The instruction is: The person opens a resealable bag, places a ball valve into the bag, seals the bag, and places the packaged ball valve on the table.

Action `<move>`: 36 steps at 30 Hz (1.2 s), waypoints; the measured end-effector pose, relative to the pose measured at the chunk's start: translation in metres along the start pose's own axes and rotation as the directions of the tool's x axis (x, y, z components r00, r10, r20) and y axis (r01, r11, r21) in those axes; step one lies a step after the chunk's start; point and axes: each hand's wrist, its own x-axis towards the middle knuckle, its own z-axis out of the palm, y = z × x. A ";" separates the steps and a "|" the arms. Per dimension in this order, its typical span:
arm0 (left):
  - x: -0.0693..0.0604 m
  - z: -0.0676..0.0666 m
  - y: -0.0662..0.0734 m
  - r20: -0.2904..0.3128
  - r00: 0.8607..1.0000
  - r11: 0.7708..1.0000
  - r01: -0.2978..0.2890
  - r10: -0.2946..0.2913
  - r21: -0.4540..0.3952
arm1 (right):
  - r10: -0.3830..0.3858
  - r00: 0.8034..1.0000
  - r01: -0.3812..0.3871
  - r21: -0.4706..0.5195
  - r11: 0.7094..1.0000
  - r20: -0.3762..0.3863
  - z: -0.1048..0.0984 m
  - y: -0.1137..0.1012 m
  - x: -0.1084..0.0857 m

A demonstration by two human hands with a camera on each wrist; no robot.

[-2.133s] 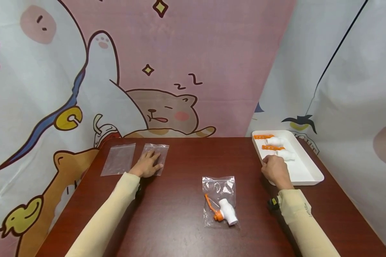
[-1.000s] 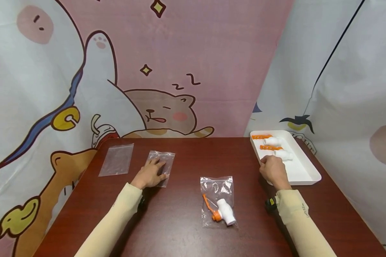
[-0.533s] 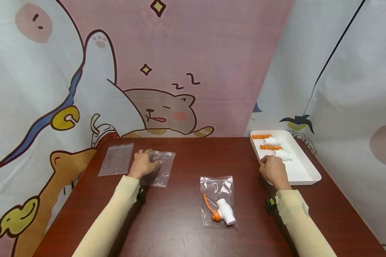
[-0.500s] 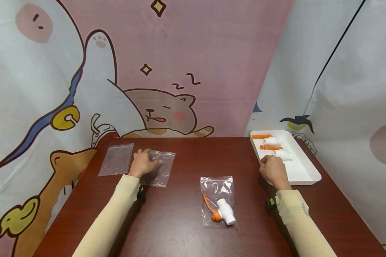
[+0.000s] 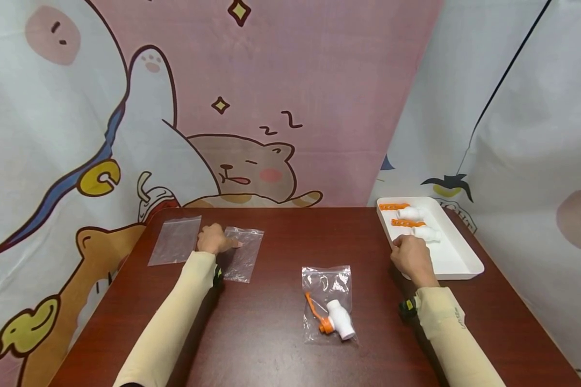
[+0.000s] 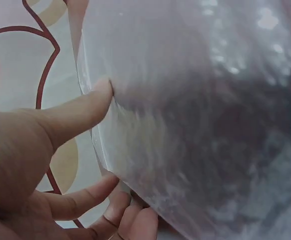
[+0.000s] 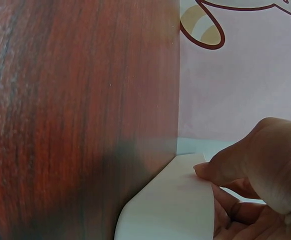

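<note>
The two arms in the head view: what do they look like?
The left sleeve and right sleeve are long and pale yellow; small dark lettering, too small to read, marks the right one near its cuff. The left hand and right hand are ungloved. At the wrists, the left device and right device are small and black, each with a yellow-green patch.

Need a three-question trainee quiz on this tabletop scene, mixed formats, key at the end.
1. Fill in: the right hand grips the rim of the ____.
2. True or false: the left hand touches the filled bag.
3. How many bags show on the table? a) two b) three c) four

Key: 1. tray. 2. False; it touches an empty bag. 3. b.
</note>
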 end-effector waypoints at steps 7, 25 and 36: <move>0.001 -0.002 0.002 0.021 0.998 0.998 0.062 -0.061 -0.032 | -0.012 1.000 0.012 -0.002 1.000 -0.006 -0.001 0.000 0.000; -0.004 0.001 -0.008 0.028 0.998 0.968 -0.039 0.047 -0.248 | 0.001 1.000 -0.001 0.007 1.000 0.009 0.001 0.000 -0.001; -0.016 0.007 -0.010 0.072 0.984 0.810 -0.092 0.163 -0.579 | -0.012 1.000 0.012 0.001 1.000 -0.011 0.001 0.000 0.000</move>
